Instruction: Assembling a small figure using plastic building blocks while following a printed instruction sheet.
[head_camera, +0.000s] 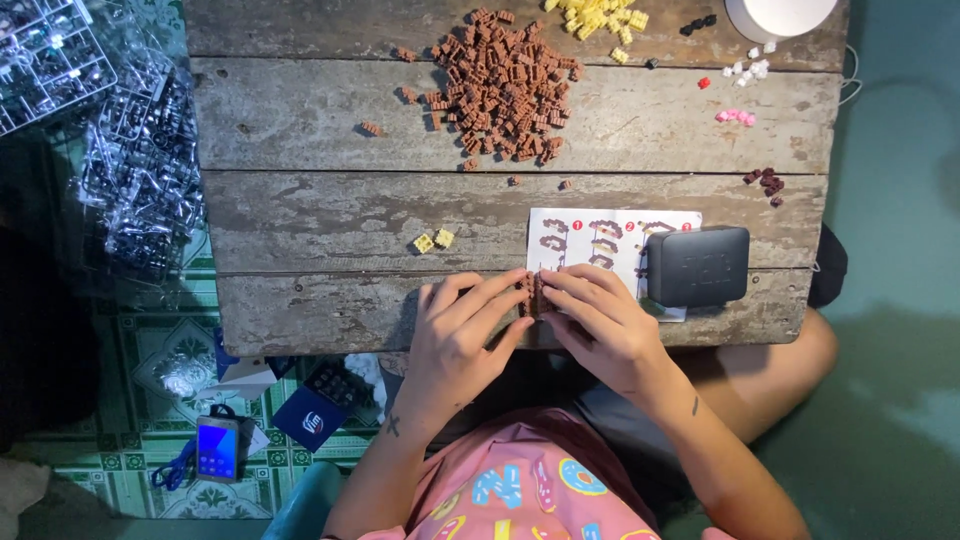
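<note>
Both of my hands meet at the near edge of the wooden bench (300, 215), left hand (455, 340) and right hand (600, 325) each pinching with curled fingers the small brown brick assembly (532, 293), just beside the instruction sheet (600, 240) and well short of the brown brick pile (505, 85).

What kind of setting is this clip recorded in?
Most likely a home, with a hobby corner set up on the floor. A low weathered wooden table stands on patterned green floor tiles, piles of tiny brown bricks lie on it, and both hands pinch a small brown brick assembly beside an instruction sheet.
</note>
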